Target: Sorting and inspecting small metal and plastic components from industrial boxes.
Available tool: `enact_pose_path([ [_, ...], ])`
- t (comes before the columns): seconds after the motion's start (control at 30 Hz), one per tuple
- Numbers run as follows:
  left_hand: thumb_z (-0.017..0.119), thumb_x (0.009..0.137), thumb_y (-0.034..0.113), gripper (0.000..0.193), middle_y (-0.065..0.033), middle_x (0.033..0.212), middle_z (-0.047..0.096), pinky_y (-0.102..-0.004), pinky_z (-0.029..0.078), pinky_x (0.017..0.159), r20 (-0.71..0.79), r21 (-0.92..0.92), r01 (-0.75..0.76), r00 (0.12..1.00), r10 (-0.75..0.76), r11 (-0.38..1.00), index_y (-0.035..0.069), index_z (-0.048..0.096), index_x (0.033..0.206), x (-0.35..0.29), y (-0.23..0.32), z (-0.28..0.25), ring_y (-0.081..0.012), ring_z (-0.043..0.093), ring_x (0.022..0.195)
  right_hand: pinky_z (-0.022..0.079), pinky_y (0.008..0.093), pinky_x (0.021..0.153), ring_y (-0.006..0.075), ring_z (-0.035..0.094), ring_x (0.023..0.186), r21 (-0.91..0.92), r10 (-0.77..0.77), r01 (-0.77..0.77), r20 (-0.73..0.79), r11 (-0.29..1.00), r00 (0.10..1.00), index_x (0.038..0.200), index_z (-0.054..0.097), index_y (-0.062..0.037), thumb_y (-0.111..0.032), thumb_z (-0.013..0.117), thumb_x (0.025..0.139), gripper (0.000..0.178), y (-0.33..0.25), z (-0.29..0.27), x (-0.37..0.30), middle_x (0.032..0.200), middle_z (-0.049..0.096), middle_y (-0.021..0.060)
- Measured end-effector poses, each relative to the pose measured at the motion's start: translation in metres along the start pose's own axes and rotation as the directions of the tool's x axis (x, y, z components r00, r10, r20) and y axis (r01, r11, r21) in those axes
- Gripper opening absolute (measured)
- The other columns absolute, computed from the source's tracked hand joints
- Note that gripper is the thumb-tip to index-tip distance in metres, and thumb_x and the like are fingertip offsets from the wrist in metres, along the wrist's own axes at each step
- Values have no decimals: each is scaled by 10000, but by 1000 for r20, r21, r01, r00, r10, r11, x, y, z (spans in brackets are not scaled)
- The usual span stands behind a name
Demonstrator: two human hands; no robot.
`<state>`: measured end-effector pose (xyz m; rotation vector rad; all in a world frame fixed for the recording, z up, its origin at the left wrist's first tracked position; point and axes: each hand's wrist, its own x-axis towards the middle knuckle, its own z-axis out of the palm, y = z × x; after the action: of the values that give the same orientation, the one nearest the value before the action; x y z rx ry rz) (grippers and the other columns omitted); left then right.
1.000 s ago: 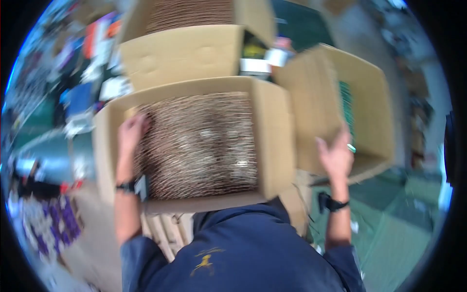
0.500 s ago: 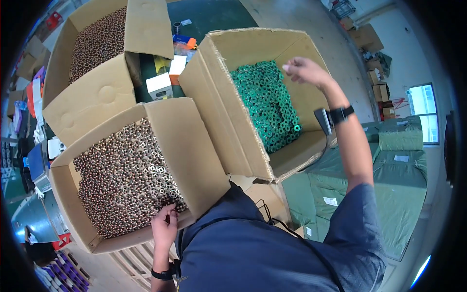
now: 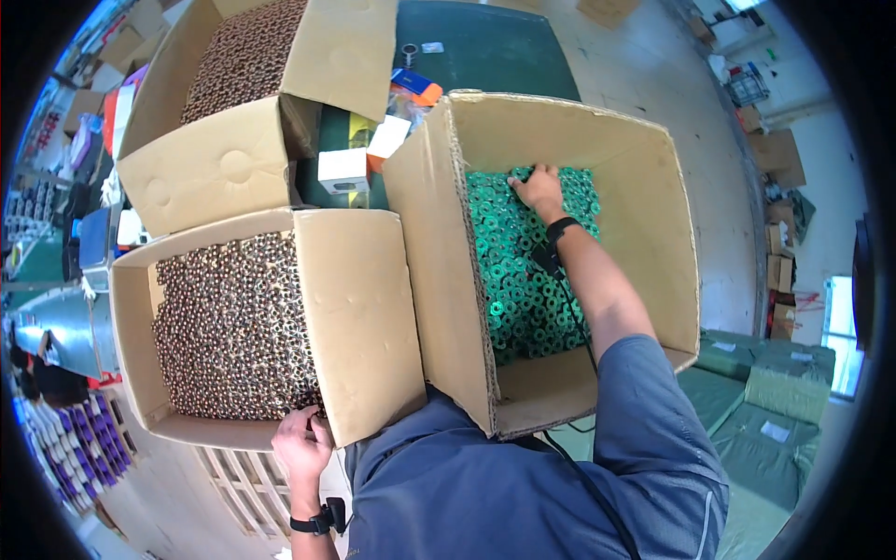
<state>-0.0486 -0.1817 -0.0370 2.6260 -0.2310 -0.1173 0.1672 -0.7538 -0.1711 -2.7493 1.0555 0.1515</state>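
Inside the deep carton (image 3: 579, 121) lie green ring-shaped parts (image 3: 518, 299), and the right hand (image 3: 539, 191) rests on them toward that carton's far wall, fingers bent; whether they grip a part cannot be told. Just left of the deep carton stands a lower carton (image 3: 359, 317) of shiny brown metal parts (image 3: 229, 327). The left hand (image 3: 303, 446) is at its near edge, left of the deep carton, fingers curled close together, any hold hidden. Beyond the deep carton stretches a green bench (image 3: 476, 47).
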Motion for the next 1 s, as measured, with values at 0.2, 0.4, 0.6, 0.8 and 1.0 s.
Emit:
enact_pose_path([
  [0.2, 605, 827, 110, 153, -149, 786, 682, -415, 536, 632, -8, -10, 22, 1000, -22, 1000, 49, 723, 903, 3, 6, 2, -350, 657, 683, 558, 467, 919, 362, 546, 1193, 84, 170, -161, -129, 983, 977, 1251, 556, -11, -490, 800, 792, 706, -18, 9, -5, 1290, 495, 177],
  [0.4, 614, 816, 97, 141, -151, 785, 692, -409, 547, 643, -36, 3, 29, 999, -29, 1000, 43, 728, 880, 4, 7, 3, -346, 668, 692, 571, 472, 871, 400, 633, 1065, 122, 106, -91, -124, 988, 987, 1180, 588, -12, -405, 784, 817, 570, -18, 16, -4, 1288, 496, 206],
  [0.6, 624, 817, 107, 139, -138, 782, 690, -404, 545, 644, -76, 2, -10, 997, 10, 1000, 46, 729, 886, 4, 6, 4, -334, 665, 692, 564, 453, 885, 393, 661, 1043, 112, 0, 13, -116, 994, 993, 1115, 627, -46, -354, 820, 767, 504, -4, 28, 14, 1227, 596, 205],
  [0.8, 626, 825, 126, 142, -133, 772, 679, -408, 541, 640, -98, 6, 24, 995, -23, 1000, 54, 730, 890, -3, 4, 4, -333, 662, 694, 553, 365, 857, 268, 696, 941, 358, -93, 35, 145, 933, 985, 1058, 669, -57, -360, 907, 650, 561, 6, -4, 11, 1084, 701, 116],
  [1.0, 693, 875, 42, 110, -90, 766, 690, -302, 522, 660, -85, -387, 174, 971, -222, 906, -8, 731, 965, 15, 32, -25, -165, 642, 667, 531, 232, 765, 100, 667, 845, 854, -397, 75, 161, 515, 903, 1193, 593, 0, -54, 807, 819, 434, -23, -152, -86, 989, 683, 75],
])
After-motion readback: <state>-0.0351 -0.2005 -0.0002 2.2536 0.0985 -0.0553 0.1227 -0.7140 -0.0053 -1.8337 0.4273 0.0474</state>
